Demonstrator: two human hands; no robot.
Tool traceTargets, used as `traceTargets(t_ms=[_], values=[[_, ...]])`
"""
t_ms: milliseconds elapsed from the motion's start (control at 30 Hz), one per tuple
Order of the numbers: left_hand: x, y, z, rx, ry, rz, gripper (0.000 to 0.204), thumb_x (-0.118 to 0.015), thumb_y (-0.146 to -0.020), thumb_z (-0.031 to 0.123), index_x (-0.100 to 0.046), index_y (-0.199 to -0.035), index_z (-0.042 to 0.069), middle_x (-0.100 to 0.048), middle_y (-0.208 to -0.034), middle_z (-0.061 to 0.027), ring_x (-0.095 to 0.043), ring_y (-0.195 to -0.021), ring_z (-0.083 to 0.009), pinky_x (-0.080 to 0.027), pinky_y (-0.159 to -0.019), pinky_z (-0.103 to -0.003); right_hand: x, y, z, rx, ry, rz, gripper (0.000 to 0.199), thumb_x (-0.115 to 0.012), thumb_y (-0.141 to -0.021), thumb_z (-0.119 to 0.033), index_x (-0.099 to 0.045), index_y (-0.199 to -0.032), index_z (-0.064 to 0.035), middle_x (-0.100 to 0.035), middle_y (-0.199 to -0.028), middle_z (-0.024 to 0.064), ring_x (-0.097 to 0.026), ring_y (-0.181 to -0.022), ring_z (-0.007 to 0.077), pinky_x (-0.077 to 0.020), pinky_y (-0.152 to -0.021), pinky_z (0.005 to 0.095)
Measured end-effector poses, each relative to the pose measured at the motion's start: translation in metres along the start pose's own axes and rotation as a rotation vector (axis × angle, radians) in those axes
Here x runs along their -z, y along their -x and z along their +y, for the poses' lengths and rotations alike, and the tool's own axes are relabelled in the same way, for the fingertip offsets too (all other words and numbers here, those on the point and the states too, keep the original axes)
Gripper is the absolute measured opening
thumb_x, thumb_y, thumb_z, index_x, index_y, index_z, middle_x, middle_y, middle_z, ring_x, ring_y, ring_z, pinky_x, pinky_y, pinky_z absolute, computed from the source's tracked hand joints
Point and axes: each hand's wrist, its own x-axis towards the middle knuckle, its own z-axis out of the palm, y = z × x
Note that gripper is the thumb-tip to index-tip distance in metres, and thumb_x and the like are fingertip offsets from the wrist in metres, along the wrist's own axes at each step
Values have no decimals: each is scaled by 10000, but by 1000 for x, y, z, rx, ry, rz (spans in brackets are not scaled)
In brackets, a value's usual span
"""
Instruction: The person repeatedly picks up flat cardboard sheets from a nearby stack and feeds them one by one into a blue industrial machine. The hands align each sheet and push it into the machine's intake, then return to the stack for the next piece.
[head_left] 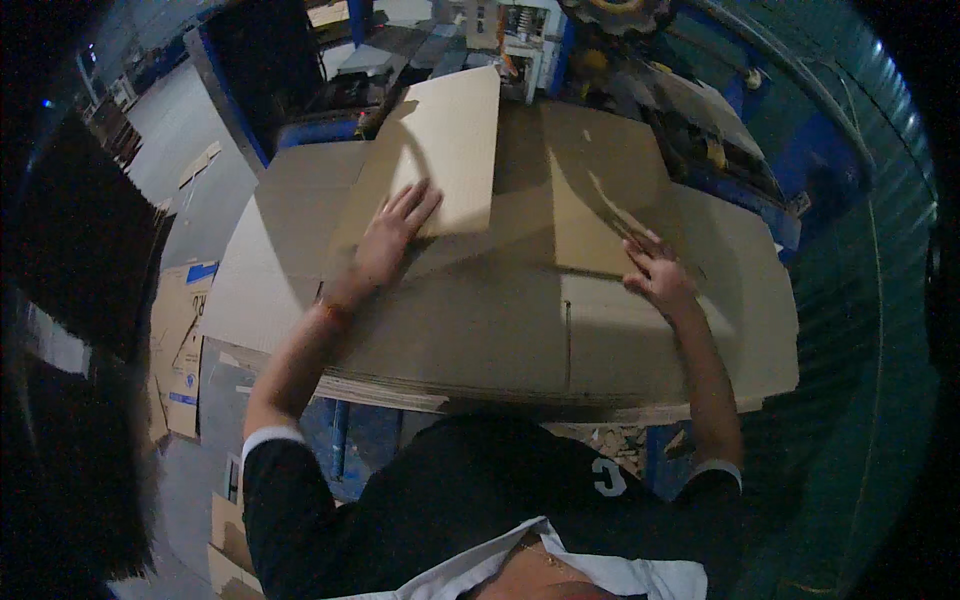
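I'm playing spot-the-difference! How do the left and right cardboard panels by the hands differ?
The left panel looks pale and bright; the right panel looks browner and dimmer. The left panel seems tilted up; the right panel seems to lie flatter. Both are cardboard.

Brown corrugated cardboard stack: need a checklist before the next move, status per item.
1. Left hand on the pale flat cardboard panel: ok, fingers over its lower left part.
2. Right hand at the tan flat cardboard panel: ok, fingers overlap its lower right; firm grip, cannot tell.
3. Hands clear of the blue metal machine beyond the brown corrugated cardboard stack: ok, both are on the wearer's side.
4. Machine stopped: cannot tell from one still.
5. Grey floor at left free of scraps: not ok, brown cardboard pieces lie there.
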Motion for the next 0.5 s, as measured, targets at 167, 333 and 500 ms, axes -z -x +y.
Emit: traceTargets(t_ms=[167, 333, 500], values=[[-44, -69, -39, -61, -246, 99, 543, -549, -843, 302, -398, -1345, 161, -443, -1323, -116, -434, -1192, -302, -262, -1024, -471, -7, -56, 10, -151, -131, 63, 526, -561, -857, -324, -427, -1332, -141, -356, -1390, 138, -313, -1290, 297, -289, -1045, 398], [-33, -47, -16, 348, -513, 163, 683, -574, -804, 284, -282, -1388, 85, -354, -1348, -248, -362, -1232, -390, -222, -985, -628, -14, -45, 9, 81, -42, 280, 482, -427, -914, -335, -450, -1295, -40, -319, -1430, 105, -366, -1266, 308, -332, -1028, 399], [15, 69, -7, 779, -269, 692, 816, -632, -749, 290, -227, -1382, -26, -196, -1427, -285, -126, -1342, -451, -154, -1049, -589, -43, 27, 4, 212, 90, 391, 552, -408, -894, -421, -447, -1302, -51, -380, -1372, 121, -415, -1213, 315, -357, -987, 416]])
